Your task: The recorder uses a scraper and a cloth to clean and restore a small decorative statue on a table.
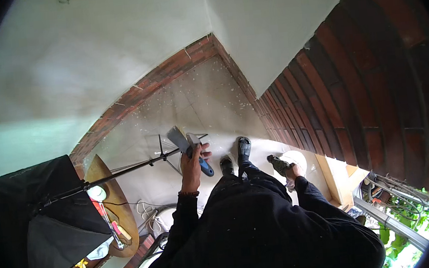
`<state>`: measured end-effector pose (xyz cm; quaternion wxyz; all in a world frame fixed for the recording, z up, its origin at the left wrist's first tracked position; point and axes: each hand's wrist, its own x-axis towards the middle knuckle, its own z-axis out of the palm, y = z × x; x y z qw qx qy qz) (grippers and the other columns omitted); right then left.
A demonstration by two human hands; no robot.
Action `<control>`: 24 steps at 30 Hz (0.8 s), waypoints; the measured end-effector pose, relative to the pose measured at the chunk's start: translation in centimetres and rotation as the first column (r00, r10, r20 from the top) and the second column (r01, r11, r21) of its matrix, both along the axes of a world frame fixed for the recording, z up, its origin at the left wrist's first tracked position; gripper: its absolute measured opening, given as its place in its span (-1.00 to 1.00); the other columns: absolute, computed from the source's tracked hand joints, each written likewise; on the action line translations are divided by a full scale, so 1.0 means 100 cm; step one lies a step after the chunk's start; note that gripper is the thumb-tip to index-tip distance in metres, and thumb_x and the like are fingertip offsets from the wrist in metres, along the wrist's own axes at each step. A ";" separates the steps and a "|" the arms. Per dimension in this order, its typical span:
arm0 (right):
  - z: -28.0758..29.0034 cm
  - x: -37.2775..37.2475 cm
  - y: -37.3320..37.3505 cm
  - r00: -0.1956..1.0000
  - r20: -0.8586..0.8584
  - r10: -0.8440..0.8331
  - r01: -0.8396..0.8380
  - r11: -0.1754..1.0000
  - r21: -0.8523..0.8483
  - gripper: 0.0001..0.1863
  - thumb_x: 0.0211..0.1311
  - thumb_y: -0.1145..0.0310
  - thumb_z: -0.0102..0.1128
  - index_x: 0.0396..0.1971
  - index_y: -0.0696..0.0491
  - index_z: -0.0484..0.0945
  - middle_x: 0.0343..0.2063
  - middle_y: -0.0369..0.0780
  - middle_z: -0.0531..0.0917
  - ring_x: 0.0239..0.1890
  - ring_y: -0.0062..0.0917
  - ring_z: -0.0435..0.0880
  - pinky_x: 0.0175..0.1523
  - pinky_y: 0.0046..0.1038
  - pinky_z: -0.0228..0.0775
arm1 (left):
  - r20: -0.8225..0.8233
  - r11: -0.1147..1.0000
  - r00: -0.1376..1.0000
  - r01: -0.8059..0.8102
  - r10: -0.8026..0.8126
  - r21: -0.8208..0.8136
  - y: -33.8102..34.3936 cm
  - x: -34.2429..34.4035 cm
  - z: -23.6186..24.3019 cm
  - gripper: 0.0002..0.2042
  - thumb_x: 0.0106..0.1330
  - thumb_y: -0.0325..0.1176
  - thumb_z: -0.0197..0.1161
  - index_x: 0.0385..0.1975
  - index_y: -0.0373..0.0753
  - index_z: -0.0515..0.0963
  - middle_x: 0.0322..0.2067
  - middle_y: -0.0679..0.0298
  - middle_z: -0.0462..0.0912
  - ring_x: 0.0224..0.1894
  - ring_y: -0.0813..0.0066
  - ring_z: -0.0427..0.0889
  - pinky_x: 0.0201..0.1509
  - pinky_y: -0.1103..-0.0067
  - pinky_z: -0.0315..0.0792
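My left hand [191,170] is closed around a putty knife with a broad grey metal blade [177,138]. A blue handle [206,168] sticks out past my fingers, and a second, narrower pale blade [192,139] shows beside the first. In my right hand [294,171] is a bunched dark green cloth [278,164]. That hand is beside a round white bucket [295,160], whose contents I cannot make out. Both arms are in dark sleeves, and my dark shoes [243,145] stand between the hands.
A thin black stand [140,165] carries a large black softbox [52,209] at left. Beside it, a wooden table [122,211] bears several tools. White specks dot the floor [186,100] below pale walls [100,47] with brick edging. A brick wall [342,82] and wooden frame [333,177] flank the right.
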<state>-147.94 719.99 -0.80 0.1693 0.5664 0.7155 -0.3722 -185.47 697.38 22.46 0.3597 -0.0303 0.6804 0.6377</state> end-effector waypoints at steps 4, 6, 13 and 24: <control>-0.017 0.013 0.014 0.991 -0.003 -0.131 0.130 0.988 -0.085 -0.72 0.06 0.42 0.22 -0.25 0.26 0.61 -0.39 -0.07 0.70 -0.31 -0.40 0.66 -0.22 -0.30 0.48 | -0.037 0.998 0.999 0.041 -0.039 0.052 0.051 -0.019 0.022 -0.63 0.47 -0.08 0.17 -0.04 -0.31 0.51 -0.10 0.15 0.72 -0.23 0.41 0.72 -0.20 0.50 0.56; -0.052 0.022 0.015 0.963 -0.099 -0.249 0.235 0.962 -0.137 -0.74 0.06 0.45 0.19 -0.25 0.27 0.61 -0.39 -0.08 0.69 -0.31 -0.43 0.65 -0.23 -0.31 0.46 | -0.064 0.997 0.997 0.040 -0.036 0.063 0.065 -0.028 0.026 -0.63 0.47 -0.07 0.17 -0.05 -0.31 0.50 -0.10 0.15 0.72 -0.24 0.41 0.72 -0.20 0.51 0.56; -0.070 0.015 0.031 0.994 -0.087 -0.072 0.060 0.989 -0.135 -0.77 0.12 0.45 0.15 -0.24 0.25 0.59 -0.29 -0.06 0.70 -0.19 -0.38 0.65 -0.14 -0.28 0.45 | -0.125 0.995 0.992 0.037 -0.026 0.089 0.115 -0.058 0.030 -0.75 0.48 -0.18 0.16 -0.14 -0.26 0.54 -0.28 0.21 0.72 -0.39 0.50 0.66 -0.33 0.56 0.53; -0.134 -0.066 0.081 0.982 0.110 0.151 -0.143 0.987 -0.070 -0.57 0.19 0.14 0.17 -0.12 0.18 0.65 -0.26 -0.01 0.74 -0.15 -0.05 0.72 0.00 -0.09 0.53 | -0.431 0.904 0.796 0.347 -0.425 -0.251 0.196 -0.174 0.019 -0.67 0.35 -0.15 0.28 -0.20 -0.35 0.56 -0.39 0.05 0.67 -0.37 0.21 0.66 -0.25 0.33 0.49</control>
